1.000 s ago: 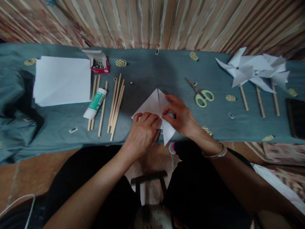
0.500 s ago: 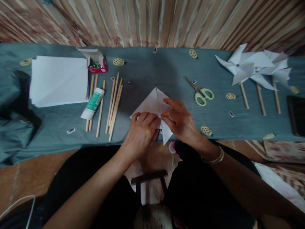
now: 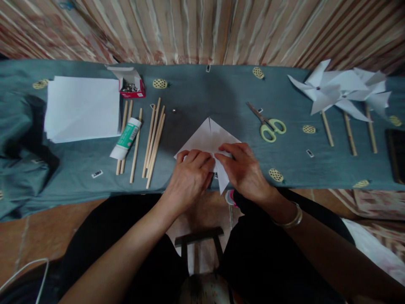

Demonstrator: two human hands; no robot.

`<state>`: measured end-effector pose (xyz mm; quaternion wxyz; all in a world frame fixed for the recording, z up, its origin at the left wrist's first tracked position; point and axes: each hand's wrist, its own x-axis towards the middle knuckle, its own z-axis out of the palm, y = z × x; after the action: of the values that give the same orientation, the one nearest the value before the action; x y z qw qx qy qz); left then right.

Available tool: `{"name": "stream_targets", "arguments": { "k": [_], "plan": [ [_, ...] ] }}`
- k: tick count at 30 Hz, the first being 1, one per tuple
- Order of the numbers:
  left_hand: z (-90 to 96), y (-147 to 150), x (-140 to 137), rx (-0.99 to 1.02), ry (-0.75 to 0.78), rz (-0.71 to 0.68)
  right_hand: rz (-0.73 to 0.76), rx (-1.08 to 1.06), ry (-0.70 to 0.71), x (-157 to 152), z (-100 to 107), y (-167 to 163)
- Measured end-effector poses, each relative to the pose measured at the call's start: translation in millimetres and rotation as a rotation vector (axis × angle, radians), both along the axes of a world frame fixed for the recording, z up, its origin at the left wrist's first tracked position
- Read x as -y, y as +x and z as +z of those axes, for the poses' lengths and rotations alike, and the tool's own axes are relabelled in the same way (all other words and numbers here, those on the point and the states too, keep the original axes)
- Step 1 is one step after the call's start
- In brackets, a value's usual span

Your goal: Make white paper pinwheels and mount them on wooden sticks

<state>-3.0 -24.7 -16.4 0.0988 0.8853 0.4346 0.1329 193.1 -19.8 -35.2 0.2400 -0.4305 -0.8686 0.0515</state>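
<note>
A white paper square (image 3: 207, 137), slit from its far corner, lies near the table's front edge with that corner pointing away from me. My left hand (image 3: 193, 171) presses on its near left part, fingers curled together over the paper. With thumb and fingers, my right hand (image 3: 242, 166) grips a flap of the paper near its middle. A narrow paper point hangs toward me between the hands. Past my right hand lie scissors (image 3: 270, 127) with light green handles, blades partly open. The fingertips hide the paper's centre.
Left of the paper lie several wooden sticks (image 3: 155, 145), a glue stick (image 3: 127, 137), a stack of white paper (image 3: 84, 107) and a red box of metal pins (image 3: 131, 88). One small pin (image 3: 174, 110) sits alone. Paper pinwheels (image 3: 340, 90) on sticks lie far right, near a dark object (image 3: 395, 154).
My right hand's raised fingers have come down and closed nearer the paper's middle, showing more of its right corner. My left hand stays on the paper. The whole view has shifted slightly.
</note>
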Motion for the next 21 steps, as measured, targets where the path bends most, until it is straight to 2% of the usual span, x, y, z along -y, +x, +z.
{"name": "stream_targets", "arguments": {
  "k": [9, 16, 21],
  "plan": [
    [-0.1, 0, 1, 0.001, 0.0, 0.004, -0.004, 0.024, -0.04, 2, -1, 0],
    [-0.4, 0, 1, 0.012, 0.0, 0.002, -0.018, 0.186, 0.097, 2, 5, -11],
    [-1.7, 0, 2, 0.024, 0.009, 0.006, -0.01, 0.256, -0.012, 1, 4, -20]
  ]
}}
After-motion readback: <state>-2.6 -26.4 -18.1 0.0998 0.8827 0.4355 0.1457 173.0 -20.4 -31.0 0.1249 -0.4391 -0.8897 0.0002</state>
